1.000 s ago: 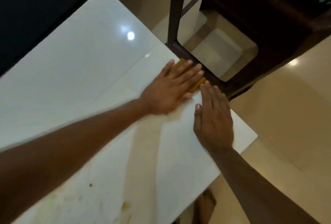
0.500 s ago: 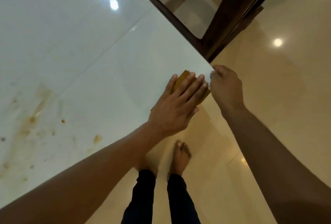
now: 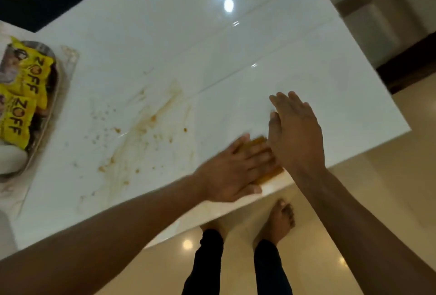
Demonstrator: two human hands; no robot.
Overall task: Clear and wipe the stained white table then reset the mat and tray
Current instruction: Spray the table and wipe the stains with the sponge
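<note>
The glossy white table (image 3: 236,58) carries brown-orange smears and crumbs (image 3: 146,127) across its middle. My left hand (image 3: 233,169) lies flat near the front edge, pressing down on a yellow-orange cleaning pad (image 3: 271,174) that shows only at its edges. Beside it, my right hand (image 3: 295,132) hovers or rests flat with fingers straight and together, its edge against the pad, holding nothing. At the far left stands a tray (image 3: 53,96) holding yellow "ZOFF" packets (image 3: 21,96), and it sits on a pale mat (image 3: 70,56).
A dark wooden furniture frame (image 3: 405,63) stands past the table's right end. Beige tiled floor (image 3: 368,176) lies to the right and below. My bare feet (image 3: 280,219) and dark trouser legs are under the front edge. A white object (image 3: 11,160) sits at the tray's near end.
The view swung left, bringing the stains and tray into sight. Both hands slid with the pad leftward along the front edge, away from the table's right corner; the right hand flattened out.
</note>
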